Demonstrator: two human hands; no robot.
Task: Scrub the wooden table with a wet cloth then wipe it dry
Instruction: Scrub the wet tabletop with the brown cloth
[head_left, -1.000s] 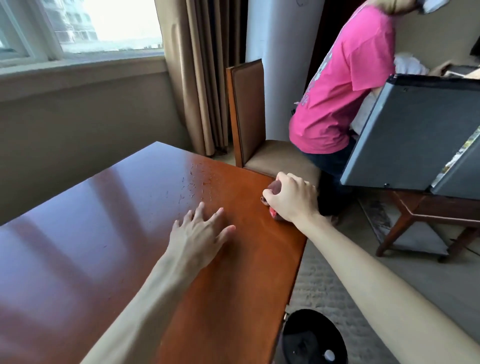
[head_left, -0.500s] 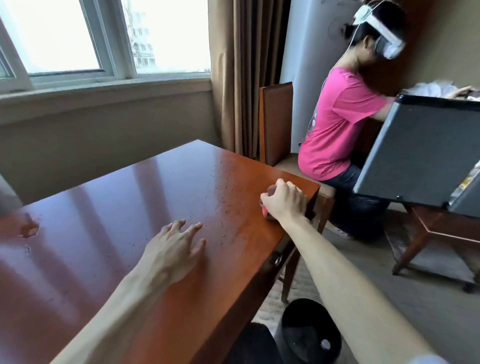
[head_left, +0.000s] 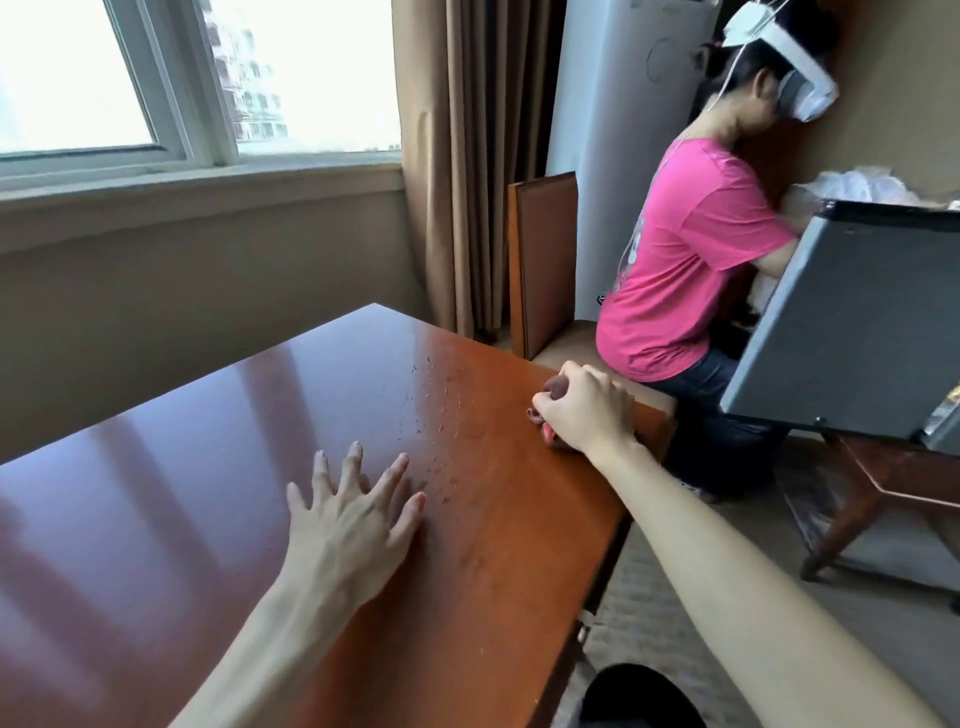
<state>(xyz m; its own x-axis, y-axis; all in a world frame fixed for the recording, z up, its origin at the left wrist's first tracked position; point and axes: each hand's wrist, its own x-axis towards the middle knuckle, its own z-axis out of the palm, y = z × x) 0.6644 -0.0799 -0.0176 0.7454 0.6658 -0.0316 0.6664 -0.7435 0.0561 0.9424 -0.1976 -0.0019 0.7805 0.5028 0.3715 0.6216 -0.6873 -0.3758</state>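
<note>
Gripping a bunched cloth (head_left: 550, 410), the right hand (head_left: 584, 410) sits near the far right corner of the wooden table (head_left: 218, 519), knuckles up and fingers curled tightly round the wad so that only a brownish fold and a sliver of pink peek out on its left side. The left hand (head_left: 353, 514) lies nearer the person, fingers spread wide and flat on the glossy top, holding nothing — it looks like a brace for the reach.

Between the two hands a band of small water beads (head_left: 441, 415) marks the wood, so the wet scrub seems under way and the drying pass has not begun.

To do this step well, I would keep the cloth pressed flat rather than balled, so more of it meets the surface, and work in overlapping strokes from the far edge back toward the body. The corner and the right edge deserve care: the cloth is close to the drop, and a stroke run too far could fling water off the side. The bracing palm should shift off any patch yet to be scrubbed.

Beyond the table stand a chair (head_left: 545, 265), a curtain (head_left: 467, 156) and a window (head_left: 156, 78); another person in a pink shirt (head_left: 685, 260) sits just past the corner.
</note>
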